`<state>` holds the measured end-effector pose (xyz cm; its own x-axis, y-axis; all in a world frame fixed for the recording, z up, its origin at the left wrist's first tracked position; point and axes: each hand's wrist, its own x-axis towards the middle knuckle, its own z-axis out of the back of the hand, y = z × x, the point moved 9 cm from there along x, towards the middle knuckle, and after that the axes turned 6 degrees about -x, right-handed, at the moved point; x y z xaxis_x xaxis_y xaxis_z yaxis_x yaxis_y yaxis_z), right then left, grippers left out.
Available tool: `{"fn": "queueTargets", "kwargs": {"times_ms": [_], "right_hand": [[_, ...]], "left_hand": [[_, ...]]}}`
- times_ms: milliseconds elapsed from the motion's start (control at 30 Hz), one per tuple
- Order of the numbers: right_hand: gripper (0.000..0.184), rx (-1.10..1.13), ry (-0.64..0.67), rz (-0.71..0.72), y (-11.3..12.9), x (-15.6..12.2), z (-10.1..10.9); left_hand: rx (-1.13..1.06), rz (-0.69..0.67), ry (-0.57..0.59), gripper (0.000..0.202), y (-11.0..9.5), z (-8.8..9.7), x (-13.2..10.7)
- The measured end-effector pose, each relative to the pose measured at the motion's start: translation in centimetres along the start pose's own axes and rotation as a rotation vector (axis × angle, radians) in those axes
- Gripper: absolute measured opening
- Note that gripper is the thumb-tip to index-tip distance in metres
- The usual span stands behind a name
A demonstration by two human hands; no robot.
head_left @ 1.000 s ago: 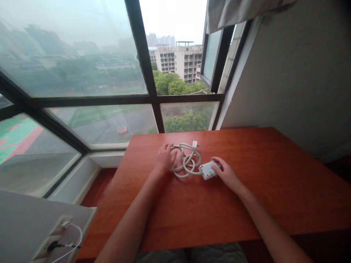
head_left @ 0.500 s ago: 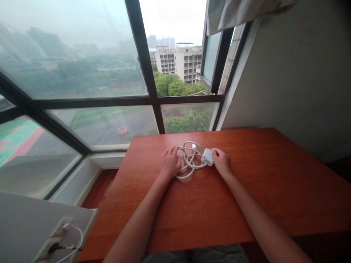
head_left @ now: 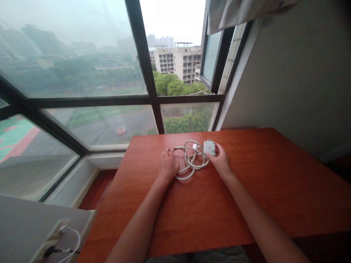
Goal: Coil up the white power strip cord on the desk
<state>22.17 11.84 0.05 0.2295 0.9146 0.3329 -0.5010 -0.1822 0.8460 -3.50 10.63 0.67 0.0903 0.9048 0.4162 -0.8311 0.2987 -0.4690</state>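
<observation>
A small white extension socket block (head_left: 209, 147) is tilted up at the right, its face with corner screws and a small loop at the top turned toward me. My right hand (head_left: 220, 160) grips it by its lower right edge, thumb in front and fingers behind. A pale cable (head_left: 189, 166) lies in loose loops on the table to the left of the block. Among the loops sits a white plug (head_left: 195, 146). My left hand (head_left: 168, 163) rests palm down over the left end of the loops, fingers and thumb apart; the cable beneath it is hidden.
The reddish-brown wooden table (head_left: 219, 212) stands against a large window with dark frames (head_left: 109, 101). A grey wall (head_left: 296, 84) rises at the right. At the lower left, a wall socket (head_left: 56, 233) has a white and a black plug in it. A curtain (head_left: 241, 14) hangs at the top.
My right hand has turned and raised the socket block, so its flat face now shows more fully. My left hand has shifted very slightly left.
</observation>
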Motion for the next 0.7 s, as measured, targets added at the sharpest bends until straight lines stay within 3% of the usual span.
{"fn": "queueTargets", "kwargs": {"times_ms": [67,200,267,367,467,700], "right_hand": [[0.066,0.089,0.067,0.039,2.1,1.1,-0.3],[0.066,0.175,0.432,0.199,7.6,2.1,-2.6],[0.065,0.138,0.563,0.333,10.0,1.8,-3.5],[0.064,0.016,0.657,0.535,12.6,0.7,-4.7],[0.065,-0.14,0.741,0.629,13.5,-0.7,-6.4],[0.062,-0.48,0.84,0.589,12.9,-2.7,-8.9]], "left_hand": [[-0.037,-0.031,0.001,0.062,-0.3,-0.1,0.0],[-0.083,-0.053,-0.005,0.063,-0.4,-0.4,0.0],[-0.11,-0.035,-0.011,0.06,0.0,-0.5,0.1],[-0.15,0.033,-0.024,0.053,1.1,-0.6,0.3],[-0.109,0.096,-0.035,0.046,2.0,-0.3,0.6],[0.153,0.222,0.059,0.017,2.4,1.1,1.2]]}}
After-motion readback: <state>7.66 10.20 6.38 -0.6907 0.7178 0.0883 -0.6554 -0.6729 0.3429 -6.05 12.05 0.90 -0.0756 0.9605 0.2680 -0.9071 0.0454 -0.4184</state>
